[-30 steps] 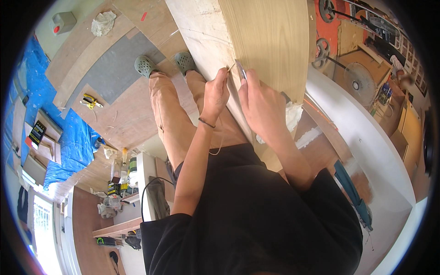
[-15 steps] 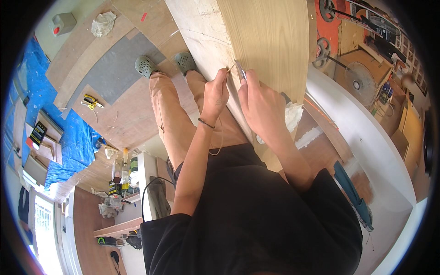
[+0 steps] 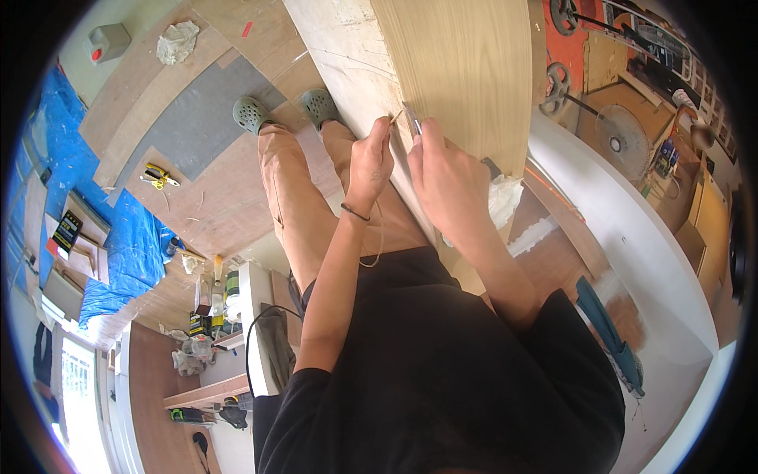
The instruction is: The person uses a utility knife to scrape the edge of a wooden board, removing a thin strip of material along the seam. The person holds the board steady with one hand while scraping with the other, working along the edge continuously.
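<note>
A board with a light wood-grain face (image 3: pixel 466 67) stands before me, its whitish, pencil-marked side (image 3: pixel 347 47) turned to the left. My right hand (image 3: pixel 450 178) is closed around a slim cutter knife (image 3: pixel 418 125), whose blade lies at the corner where the two faces meet. Just left of the blade, my left hand (image 3: pixel 369 164) pinches a thin pale strip (image 3: pixel 397 117) at that same edge. A loose length of the strip curls down below the left wrist. Most of the knife's handle is hidden by my right fingers.
Yellow-handled pliers (image 3: pixel 159 176) lie on the wooden floor covering to the left. Beyond them spreads a blue tarp (image 3: pixel 126 261). A white curved ledge (image 3: pixel 632 213) runs along the right, with a fan (image 3: pixel 620 142) behind it. Crumpled white plastic (image 3: pixel 504 201) sits by my right forearm.
Both hands hold nearly the same place at the board's edge. The view has shifted very slightly.
</note>
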`<action>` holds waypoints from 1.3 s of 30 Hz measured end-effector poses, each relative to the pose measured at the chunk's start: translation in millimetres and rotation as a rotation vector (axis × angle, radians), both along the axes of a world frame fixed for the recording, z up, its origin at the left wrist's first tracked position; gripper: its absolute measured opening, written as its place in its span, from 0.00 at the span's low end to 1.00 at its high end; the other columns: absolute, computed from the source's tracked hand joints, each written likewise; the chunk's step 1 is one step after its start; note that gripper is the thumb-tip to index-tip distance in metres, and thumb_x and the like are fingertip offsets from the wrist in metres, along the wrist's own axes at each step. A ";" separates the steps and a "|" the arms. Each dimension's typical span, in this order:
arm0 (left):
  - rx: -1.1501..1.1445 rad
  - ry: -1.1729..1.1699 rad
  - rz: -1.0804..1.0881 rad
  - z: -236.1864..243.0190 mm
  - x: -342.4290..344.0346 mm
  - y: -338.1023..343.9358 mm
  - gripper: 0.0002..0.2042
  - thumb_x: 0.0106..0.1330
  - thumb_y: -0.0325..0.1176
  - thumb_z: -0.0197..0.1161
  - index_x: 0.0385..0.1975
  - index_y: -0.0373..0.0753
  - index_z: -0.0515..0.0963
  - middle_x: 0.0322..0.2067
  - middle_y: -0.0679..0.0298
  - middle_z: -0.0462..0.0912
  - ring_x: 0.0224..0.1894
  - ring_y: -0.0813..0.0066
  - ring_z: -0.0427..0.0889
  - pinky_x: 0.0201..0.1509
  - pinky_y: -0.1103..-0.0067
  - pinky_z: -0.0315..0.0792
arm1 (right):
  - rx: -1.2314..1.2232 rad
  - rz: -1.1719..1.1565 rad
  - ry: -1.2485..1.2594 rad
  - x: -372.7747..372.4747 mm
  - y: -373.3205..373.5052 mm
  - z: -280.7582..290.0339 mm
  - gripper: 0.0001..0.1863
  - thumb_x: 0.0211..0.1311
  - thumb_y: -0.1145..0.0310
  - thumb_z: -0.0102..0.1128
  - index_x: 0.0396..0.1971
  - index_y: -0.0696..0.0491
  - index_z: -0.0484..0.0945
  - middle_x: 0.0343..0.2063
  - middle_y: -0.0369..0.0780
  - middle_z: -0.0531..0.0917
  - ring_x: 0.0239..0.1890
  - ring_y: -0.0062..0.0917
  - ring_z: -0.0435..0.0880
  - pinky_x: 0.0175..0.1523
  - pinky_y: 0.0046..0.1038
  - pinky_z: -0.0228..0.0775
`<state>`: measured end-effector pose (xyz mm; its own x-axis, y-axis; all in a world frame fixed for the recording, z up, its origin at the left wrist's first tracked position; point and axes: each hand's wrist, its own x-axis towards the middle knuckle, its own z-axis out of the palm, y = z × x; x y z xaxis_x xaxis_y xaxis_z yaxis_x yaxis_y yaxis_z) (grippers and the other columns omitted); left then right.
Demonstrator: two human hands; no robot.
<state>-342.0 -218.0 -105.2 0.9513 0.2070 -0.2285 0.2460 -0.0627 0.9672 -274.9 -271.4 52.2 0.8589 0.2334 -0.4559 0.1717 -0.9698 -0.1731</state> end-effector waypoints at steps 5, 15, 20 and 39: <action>-0.018 0.029 0.003 -1.8 -1.1 -1.2 0.12 0.63 0.15 0.52 0.44 0.36 0.70 0.24 0.48 0.76 0.25 0.52 0.79 0.28 0.72 0.73 | -0.033 -0.006 0.049 2.0 0.8 0.3 0.09 0.67 0.68 0.49 0.40 0.56 0.68 0.15 0.45 0.78 0.19 0.42 0.80 0.22 0.40 0.69; -0.083 0.060 0.080 -0.4 -22.0 -14.7 0.10 0.65 0.18 0.51 0.44 0.36 0.71 0.23 0.46 0.74 0.24 0.49 0.78 0.28 0.72 0.72 | -0.095 0.022 0.103 11.1 5.0 0.8 0.11 0.67 0.66 0.49 0.43 0.57 0.70 0.14 0.46 0.77 0.19 0.43 0.80 0.24 0.42 0.69; -0.060 0.085 -0.005 -0.9 -9.0 -1.6 0.09 0.65 0.18 0.51 0.43 0.37 0.70 0.23 0.46 0.74 0.24 0.49 0.78 0.28 0.72 0.71 | -0.120 -0.013 0.137 5.9 3.0 6.9 0.10 0.67 0.66 0.48 0.42 0.56 0.69 0.14 0.46 0.78 0.19 0.43 0.80 0.24 0.42 0.69; -0.080 0.014 0.054 -0.4 -16.6 -9.9 0.10 0.64 0.17 0.53 0.42 0.37 0.71 0.23 0.46 0.74 0.26 0.48 0.79 0.28 0.71 0.72 | -0.093 -0.023 0.155 2.4 1.9 5.9 0.11 0.67 0.66 0.48 0.43 0.57 0.69 0.15 0.47 0.78 0.20 0.45 0.81 0.26 0.43 0.70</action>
